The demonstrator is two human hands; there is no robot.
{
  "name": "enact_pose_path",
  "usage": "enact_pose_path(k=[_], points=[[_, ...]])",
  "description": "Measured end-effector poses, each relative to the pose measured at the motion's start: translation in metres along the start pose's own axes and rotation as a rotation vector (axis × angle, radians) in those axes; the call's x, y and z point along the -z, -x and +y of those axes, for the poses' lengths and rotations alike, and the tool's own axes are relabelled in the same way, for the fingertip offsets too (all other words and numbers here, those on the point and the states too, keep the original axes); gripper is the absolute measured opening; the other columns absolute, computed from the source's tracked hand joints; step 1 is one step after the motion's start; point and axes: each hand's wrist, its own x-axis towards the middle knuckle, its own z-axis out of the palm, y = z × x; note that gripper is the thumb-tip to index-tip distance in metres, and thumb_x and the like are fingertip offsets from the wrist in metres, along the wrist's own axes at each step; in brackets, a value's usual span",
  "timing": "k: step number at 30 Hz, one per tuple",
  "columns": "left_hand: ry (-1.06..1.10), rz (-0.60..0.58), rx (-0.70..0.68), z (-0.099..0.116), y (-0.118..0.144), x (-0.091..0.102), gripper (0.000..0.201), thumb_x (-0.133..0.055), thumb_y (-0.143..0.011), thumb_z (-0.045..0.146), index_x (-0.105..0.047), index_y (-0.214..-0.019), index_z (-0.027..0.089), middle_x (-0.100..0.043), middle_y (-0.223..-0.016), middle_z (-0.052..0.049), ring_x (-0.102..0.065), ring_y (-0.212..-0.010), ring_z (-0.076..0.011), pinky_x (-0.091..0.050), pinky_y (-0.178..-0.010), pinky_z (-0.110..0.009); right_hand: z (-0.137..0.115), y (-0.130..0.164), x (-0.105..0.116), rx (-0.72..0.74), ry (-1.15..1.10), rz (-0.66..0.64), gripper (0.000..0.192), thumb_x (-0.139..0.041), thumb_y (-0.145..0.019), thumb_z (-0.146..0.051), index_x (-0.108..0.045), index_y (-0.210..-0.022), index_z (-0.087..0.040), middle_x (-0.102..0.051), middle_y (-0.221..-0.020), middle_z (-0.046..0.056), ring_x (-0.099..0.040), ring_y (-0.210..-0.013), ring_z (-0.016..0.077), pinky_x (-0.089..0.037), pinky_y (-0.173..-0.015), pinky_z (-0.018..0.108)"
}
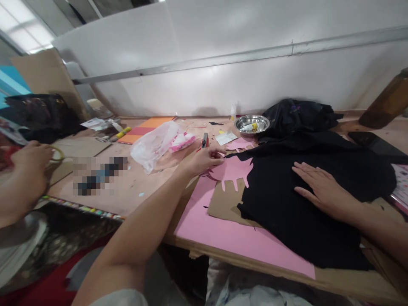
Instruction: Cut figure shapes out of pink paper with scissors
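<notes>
A large piece of black cloth (287,212) covers the right part of my work area, its edges jagged. My right hand (321,191) lies flat on it with the fingers stretched out. At the cloth's far left tip, my left hand (204,160) has thumb and fingers closed on the narrow corner. Under that corner is a pink template (232,170) with finger-like prongs along its near edge. It rests on a brown cardboard piece (225,202), above a larger pink sheet (204,223). The cloth hides part of each layer.
Behind my left hand stands a red-and-grey tool (205,140). A metal bowl (251,124) holds a small glue bottle. A plastic bag (154,146) lies left, a phone (379,143) and brown bottle (387,100) right. Another person's hand (32,163) holds yellow-handled scissors at far left.
</notes>
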Motion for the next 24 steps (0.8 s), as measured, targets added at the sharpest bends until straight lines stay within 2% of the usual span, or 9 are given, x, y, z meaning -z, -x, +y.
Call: enact_pose_path(k=[4,6,8,11,14,18,24], points=[[0.222,0.2,-0.106,-0.001,0.0,0.021,0.038,-0.084,-0.065,0.033,-0.076,-0.1,0.019,-0.07,-0.088,-0.004,-0.06,-0.074,-0.0129,-0.046,-0.062,-0.024,0.002,0.002,-0.003,0.005,-0.013,0.009,0.07,-0.031,-0.098,-0.061,-0.047,-0.152,-0.019,-0.041,-0.161,0.01,-0.037,-0.149,0.0321,-0.031,-0.121,0.055],[0.371,0.338,-0.113,-0.004,0.001,0.04,0.04,-0.084,-0.063,0.029,-0.075,-0.101,0.021,-0.068,-0.082,-0.001,-0.058,-0.067,-0.0107,-0.044,-0.056,-0.021,0.003,0.002,-0.005,0.005,-0.026,0.021,0.071,-0.03,-0.098,-0.063,-0.047,-0.152,-0.02,-0.043,-0.16,0.009,-0.039,-0.148,0.0326,-0.032,-0.121,0.056],[0.499,0.421,-0.106,-0.009,0.003,0.06,0.043,-0.083,-0.064,0.028,-0.073,-0.105,0.022,-0.068,-0.077,0.0,-0.058,-0.062,-0.0119,-0.043,-0.051,-0.022,0.005,0.003,-0.007,0.013,-0.033,0.038,0.071,-0.029,-0.098,-0.064,-0.046,-0.152,-0.02,-0.044,-0.16,0.009,-0.04,-0.147,0.033,-0.032,-0.121,0.057],[0.624,0.539,-0.229,-0.016,0.004,0.083,0.036,-0.076,-0.067,0.026,-0.073,-0.102,0.022,-0.074,-0.092,-0.003,-0.064,-0.072,-0.0153,-0.047,-0.054,-0.024,0.007,0.004,-0.009,0.036,-0.03,0.058,0.071,-0.03,-0.099,-0.064,-0.044,-0.153,-0.021,-0.044,-0.16,0.009,-0.041,-0.147,0.0336,-0.033,-0.12,0.058],[0.641,0.537,-0.306,-0.018,0.002,0.091,0.031,-0.07,-0.07,0.026,-0.074,-0.101,0.021,-0.075,-0.102,-0.005,-0.066,-0.079,-0.0164,-0.049,-0.059,-0.025,0.009,0.005,-0.009,0.056,-0.014,0.072,0.069,-0.03,-0.1,-0.064,-0.043,-0.154,-0.022,-0.045,-0.159,0.009,-0.042,-0.146,0.0335,-0.035,-0.118,0.058],[0.653,0.497,-0.327,-0.017,0.001,0.088,0.03,-0.068,-0.069,0.024,-0.074,-0.099,0.02,-0.074,-0.099,-0.007,-0.064,-0.078,-0.0172,-0.05,-0.062,-0.027,0.011,0.006,-0.009,0.075,-0.002,0.082,0.069,-0.03,-0.1,-0.063,-0.041,-0.155,-0.022,-0.043,-0.16,0.009,-0.042,-0.146,0.0337,-0.036,-0.118,0.059],[0.774,0.486,-0.271,-0.014,0.004,0.083,0.035,-0.074,-0.063,0.02,-0.074,-0.098,0.019,-0.074,-0.094,-0.005,-0.063,-0.076,-0.0172,-0.048,-0.058,-0.027,0.012,0.006,-0.01,0.071,0.011,0.067,0.069,-0.032,-0.1,-0.063,-0.04,-0.154,-0.022,-0.043,-0.16,0.008,-0.042,-0.146,0.033,-0.037,-0.118,0.06]])
